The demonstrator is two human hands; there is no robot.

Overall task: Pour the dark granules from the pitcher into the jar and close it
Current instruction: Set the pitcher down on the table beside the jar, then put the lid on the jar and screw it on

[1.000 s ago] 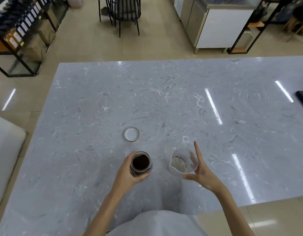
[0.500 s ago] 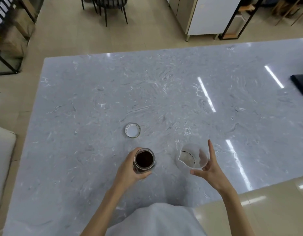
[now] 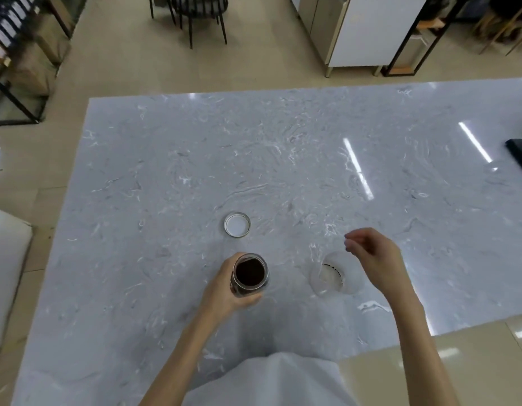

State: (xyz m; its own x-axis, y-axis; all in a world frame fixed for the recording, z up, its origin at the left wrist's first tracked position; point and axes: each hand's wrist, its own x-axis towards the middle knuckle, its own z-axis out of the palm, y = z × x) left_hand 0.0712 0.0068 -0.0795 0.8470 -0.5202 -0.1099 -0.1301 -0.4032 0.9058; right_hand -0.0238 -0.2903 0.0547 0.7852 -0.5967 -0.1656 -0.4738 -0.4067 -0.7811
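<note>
A clear glass jar [image 3: 250, 274] filled with dark granules stands on the marble table [image 3: 166, 177], lidless, and my left hand [image 3: 224, 291] is wrapped around its side. The round lid [image 3: 237, 224] lies inside up on the table just beyond the jar. A clear pitcher [image 3: 330, 276] stands to the jar's right with only a thin dark trace on its inner wall. My right hand [image 3: 371, 256] hovers above and just right of the pitcher, fingers loosely curled, holding nothing.
A dark flat object [image 3: 520, 155] lies at the table's right edge. Beyond the table are a black chair [image 3: 195, 13], a white cabinet [image 3: 368, 30] and shelving [image 3: 16, 54] at the left. A white cushion [image 3: 4, 273] sits at the left.
My right hand has let go of the pitcher, lifted and moved away past it, its fingers curling. The left hand stays on the jar. The camera has shifted.
</note>
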